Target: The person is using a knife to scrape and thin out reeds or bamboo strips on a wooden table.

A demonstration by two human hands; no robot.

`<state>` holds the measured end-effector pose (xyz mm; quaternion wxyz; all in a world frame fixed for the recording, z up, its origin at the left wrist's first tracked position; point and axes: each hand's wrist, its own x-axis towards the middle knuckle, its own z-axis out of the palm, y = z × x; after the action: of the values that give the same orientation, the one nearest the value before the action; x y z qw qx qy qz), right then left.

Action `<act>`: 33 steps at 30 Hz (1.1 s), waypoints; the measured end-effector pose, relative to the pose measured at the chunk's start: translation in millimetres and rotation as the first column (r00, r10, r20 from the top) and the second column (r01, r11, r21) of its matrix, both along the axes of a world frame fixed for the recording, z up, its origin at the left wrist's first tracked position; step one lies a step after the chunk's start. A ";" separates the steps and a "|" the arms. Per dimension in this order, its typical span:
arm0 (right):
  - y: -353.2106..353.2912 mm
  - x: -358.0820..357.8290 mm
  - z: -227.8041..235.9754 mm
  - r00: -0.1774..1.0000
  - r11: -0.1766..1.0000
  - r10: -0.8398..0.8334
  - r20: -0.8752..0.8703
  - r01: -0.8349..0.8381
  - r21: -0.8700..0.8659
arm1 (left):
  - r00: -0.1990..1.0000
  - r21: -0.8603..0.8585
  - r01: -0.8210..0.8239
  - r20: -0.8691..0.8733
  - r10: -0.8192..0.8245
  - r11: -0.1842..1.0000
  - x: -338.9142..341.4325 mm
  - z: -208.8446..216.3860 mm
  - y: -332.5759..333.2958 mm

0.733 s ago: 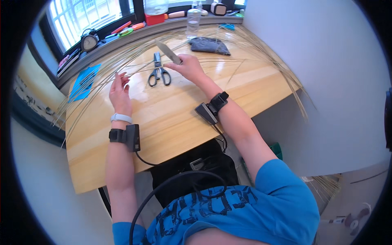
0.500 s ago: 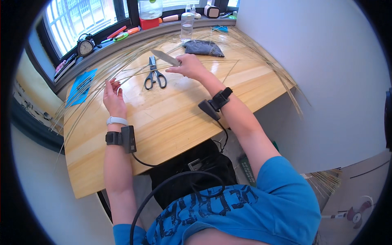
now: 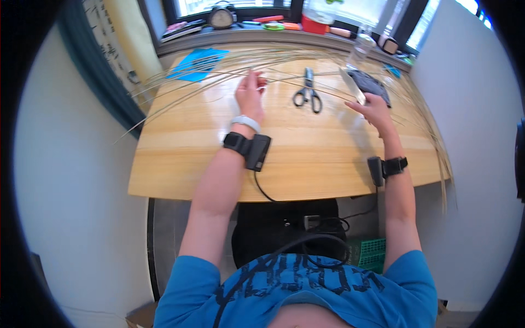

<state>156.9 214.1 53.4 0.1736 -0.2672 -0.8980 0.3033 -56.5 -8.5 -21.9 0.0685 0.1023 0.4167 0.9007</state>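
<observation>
Left of upper centre, the left hand [image 3: 251, 97] half-curls at thin strips [image 3: 273, 53] arching across the frame; whether it pinches any, I cannot tell. They look light, springy, easily split, best held mid-length. Upper right, the right hand [image 3: 376, 111] grips a knife [image 3: 353, 86], likely stiff, its handle mostly hidden.

Dark lettering [image 3: 296, 277] spans the blue shirt [image 3: 188, 281], seemingly not quite legible

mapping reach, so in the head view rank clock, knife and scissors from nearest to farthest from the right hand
1. Knife: held in the right hand
2. Scissors: to its left
3. Clock: far left, beyond the scissors
</observation>
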 end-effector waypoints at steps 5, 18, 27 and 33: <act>-6.7 -9.1 -14.3 0.999 1.000 -0.007 -0.052 0.006 -0.022 | 0.995 -0.110 0.067 -0.071 -0.075 0.992 5.0 4.1 0.5; 3.4 7.3 -19.5 0.989 0.975 0.009 -0.147 -0.042 -0.220 | 0.993 -0.069 0.105 -0.047 -0.108 0.992 0.3 7.5 1.5; 34.3 39.4 -26.1 0.894 0.989 -0.118 -0.432 0.145 0.031 | 0.976 -0.198 0.146 -0.130 -0.173 0.969 14.4 12.7 5.5; 74.5 88.9 -3.3 0.649 0.881 -0.466 -0.602 0.406 -0.245 | 0.977 -0.244 0.169 -0.087 -0.195 0.955 7.4 6.4 3.0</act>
<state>245.9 288.6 50.1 0.5269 -0.3616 -0.6771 0.3648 -49.1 -5.5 -15.4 0.1396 0.1811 0.5123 0.8279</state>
